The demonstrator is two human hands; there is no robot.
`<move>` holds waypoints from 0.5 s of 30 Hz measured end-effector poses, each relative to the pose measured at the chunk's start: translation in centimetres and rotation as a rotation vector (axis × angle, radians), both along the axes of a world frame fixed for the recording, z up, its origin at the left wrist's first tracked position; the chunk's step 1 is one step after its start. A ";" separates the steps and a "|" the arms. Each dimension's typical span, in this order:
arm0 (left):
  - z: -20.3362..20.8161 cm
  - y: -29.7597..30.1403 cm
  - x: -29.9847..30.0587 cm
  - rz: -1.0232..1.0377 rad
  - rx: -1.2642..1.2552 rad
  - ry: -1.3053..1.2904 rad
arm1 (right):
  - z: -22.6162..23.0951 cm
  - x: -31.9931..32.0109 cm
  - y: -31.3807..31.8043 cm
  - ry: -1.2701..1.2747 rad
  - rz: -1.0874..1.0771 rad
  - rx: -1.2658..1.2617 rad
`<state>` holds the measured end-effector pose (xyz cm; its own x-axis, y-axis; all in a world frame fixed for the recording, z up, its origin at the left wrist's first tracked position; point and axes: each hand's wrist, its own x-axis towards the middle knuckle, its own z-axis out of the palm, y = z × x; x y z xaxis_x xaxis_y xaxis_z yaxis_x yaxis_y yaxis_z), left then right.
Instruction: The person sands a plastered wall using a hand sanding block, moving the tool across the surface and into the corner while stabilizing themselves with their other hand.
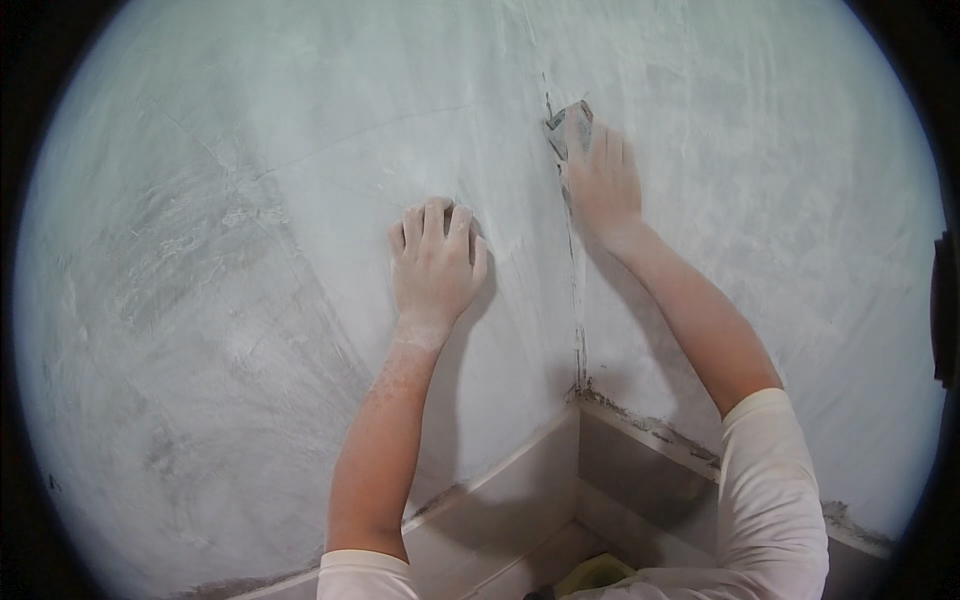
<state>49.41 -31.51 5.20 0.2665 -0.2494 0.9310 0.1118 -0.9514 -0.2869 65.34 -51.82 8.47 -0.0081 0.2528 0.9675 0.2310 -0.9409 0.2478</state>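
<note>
My right hand is closed round a small putty knife, whose grey blade shows beyond the fingers. The index finger lies along the blade, and the handle is hidden in the hand. The blade is against the inside corner of two pale plastered walls, at a dark, rough crack that runs down the corner. My left hand rests on the left wall, lower than the right one. Its fingers are bent and a little apart, with their tips on the plaster, and no tool shows in it. White dust covers the hand and wrist.
Below the plaster, a band of smooth, pale grey tiles meets in the same corner, with a rough, dark joint along its top edge. Something yellow-green shows at the bottom. A dark object stands at the far right rim.
</note>
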 end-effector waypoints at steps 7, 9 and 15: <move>0.3 0.0 0.8 0.002 0.024 -0.007 | -0.7 -0.1 -0.5 0.088 0.039 -0.049; 0.2 0.1 0.7 -0.006 0.028 -0.014 | -2.5 0.0 -1.5 0.107 0.044 -0.104; 0.6 -0.2 0.1 -0.117 0.024 0.001 | -1.7 -6.8 -3.4 0.416 0.570 -0.123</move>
<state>49.53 -31.67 5.82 0.2348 -0.3010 0.9243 0.0000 -0.9508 -0.3097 58.54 -55.22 6.81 0.1922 0.4265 0.8838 0.7769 -0.6163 0.1285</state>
